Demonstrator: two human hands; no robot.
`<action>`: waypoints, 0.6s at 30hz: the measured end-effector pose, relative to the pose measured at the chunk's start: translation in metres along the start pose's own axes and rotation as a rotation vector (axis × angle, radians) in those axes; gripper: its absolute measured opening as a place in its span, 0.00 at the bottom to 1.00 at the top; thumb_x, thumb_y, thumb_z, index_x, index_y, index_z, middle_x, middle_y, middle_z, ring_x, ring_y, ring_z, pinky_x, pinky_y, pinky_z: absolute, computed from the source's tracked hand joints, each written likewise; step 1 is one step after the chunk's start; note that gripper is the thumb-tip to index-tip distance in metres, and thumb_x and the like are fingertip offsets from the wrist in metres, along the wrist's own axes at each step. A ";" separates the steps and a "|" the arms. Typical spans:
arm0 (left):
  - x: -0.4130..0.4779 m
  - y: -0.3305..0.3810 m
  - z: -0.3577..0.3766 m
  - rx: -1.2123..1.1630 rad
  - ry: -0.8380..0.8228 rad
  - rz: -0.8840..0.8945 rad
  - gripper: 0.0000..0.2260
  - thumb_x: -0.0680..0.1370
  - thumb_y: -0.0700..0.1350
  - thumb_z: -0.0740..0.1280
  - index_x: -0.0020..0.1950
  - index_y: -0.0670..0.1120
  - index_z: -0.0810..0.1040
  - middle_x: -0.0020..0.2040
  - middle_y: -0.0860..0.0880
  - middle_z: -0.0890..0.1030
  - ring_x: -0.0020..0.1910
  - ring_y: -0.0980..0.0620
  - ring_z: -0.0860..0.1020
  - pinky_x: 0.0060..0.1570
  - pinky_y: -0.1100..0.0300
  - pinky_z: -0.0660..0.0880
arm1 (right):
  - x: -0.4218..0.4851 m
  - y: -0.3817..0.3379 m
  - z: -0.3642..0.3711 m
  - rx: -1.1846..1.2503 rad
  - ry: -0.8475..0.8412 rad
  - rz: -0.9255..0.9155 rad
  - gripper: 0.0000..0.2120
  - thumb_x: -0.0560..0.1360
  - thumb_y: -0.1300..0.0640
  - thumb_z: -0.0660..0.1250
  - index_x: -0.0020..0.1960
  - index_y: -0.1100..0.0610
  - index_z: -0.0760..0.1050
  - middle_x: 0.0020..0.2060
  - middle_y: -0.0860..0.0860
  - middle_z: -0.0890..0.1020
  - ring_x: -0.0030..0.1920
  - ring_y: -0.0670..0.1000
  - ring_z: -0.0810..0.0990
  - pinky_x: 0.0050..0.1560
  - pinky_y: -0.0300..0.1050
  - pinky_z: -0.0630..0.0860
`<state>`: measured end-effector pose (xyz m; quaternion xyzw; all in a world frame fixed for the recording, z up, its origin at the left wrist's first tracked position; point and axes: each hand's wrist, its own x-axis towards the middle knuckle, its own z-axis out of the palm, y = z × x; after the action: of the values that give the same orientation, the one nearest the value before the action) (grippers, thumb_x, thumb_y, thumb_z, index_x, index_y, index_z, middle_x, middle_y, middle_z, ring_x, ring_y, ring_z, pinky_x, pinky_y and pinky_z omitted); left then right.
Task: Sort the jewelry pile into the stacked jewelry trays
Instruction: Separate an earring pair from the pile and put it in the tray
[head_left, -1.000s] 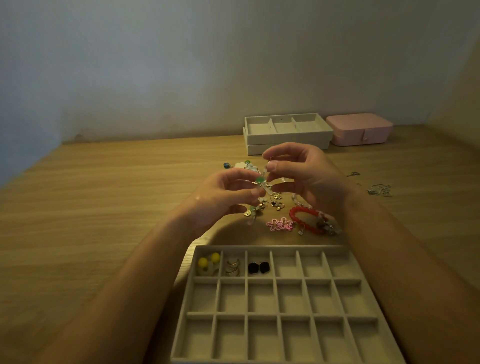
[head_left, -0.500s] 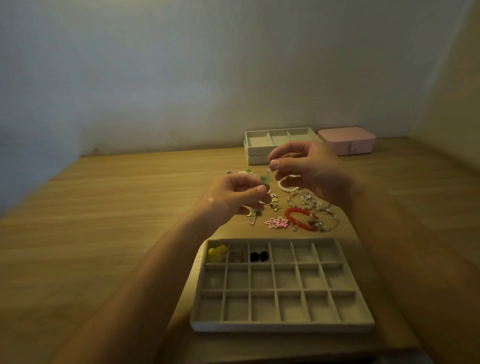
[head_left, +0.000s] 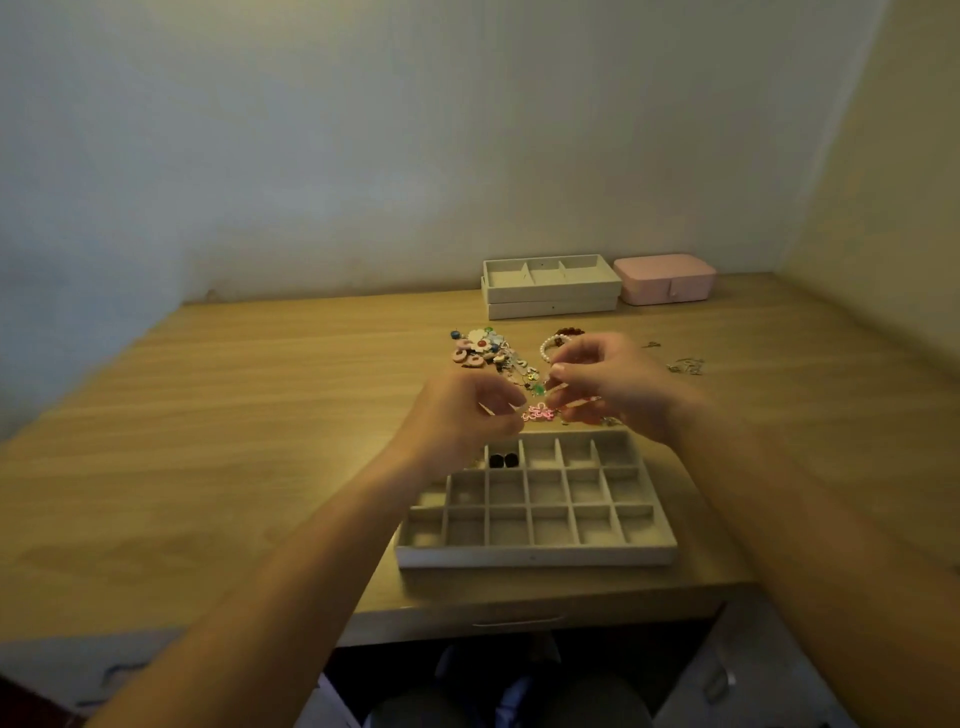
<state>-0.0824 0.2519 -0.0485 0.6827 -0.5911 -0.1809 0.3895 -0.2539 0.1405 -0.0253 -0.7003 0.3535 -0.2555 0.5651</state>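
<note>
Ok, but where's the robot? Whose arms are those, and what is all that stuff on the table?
There is no robot here. A person wears a camera on their head, so you look down at their own two arms. The left hand and right hand hover over a wooden desk. Near them is a grey tray with many little square pockets; one pocket holds two small black studs. Behind lies a colourful pile of jewelry, with a white bead bracelet and a pink knotted flower. At the wall stand two stacked grey trays and a pink box. Both hands' fingers are curled as if pinching something tiny, too blurry to name.
</note>
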 end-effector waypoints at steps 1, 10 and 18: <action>-0.002 0.000 0.001 0.024 0.000 0.000 0.08 0.72 0.41 0.77 0.50 0.49 0.85 0.40 0.54 0.85 0.37 0.59 0.81 0.39 0.64 0.76 | -0.001 0.002 0.001 -0.011 0.000 0.007 0.05 0.80 0.64 0.68 0.56 0.62 0.77 0.46 0.59 0.85 0.41 0.54 0.87 0.38 0.45 0.83; -0.011 0.007 0.014 0.305 -0.023 0.053 0.03 0.73 0.47 0.76 0.46 0.51 0.86 0.41 0.54 0.84 0.40 0.55 0.81 0.45 0.54 0.79 | 0.000 0.012 0.000 -0.388 -0.025 -0.049 0.05 0.76 0.62 0.74 0.50 0.58 0.81 0.42 0.52 0.86 0.37 0.47 0.84 0.38 0.39 0.79; -0.009 0.009 0.018 0.476 -0.083 0.092 0.04 0.74 0.51 0.75 0.48 0.56 0.86 0.37 0.62 0.75 0.41 0.57 0.76 0.41 0.58 0.74 | 0.006 0.017 0.004 -0.682 -0.104 -0.177 0.03 0.74 0.59 0.76 0.45 0.52 0.84 0.41 0.46 0.84 0.43 0.44 0.83 0.44 0.39 0.80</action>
<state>-0.1029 0.2546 -0.0554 0.7196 -0.6631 -0.0466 0.2010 -0.2510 0.1367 -0.0432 -0.8887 0.3269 -0.1348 0.2919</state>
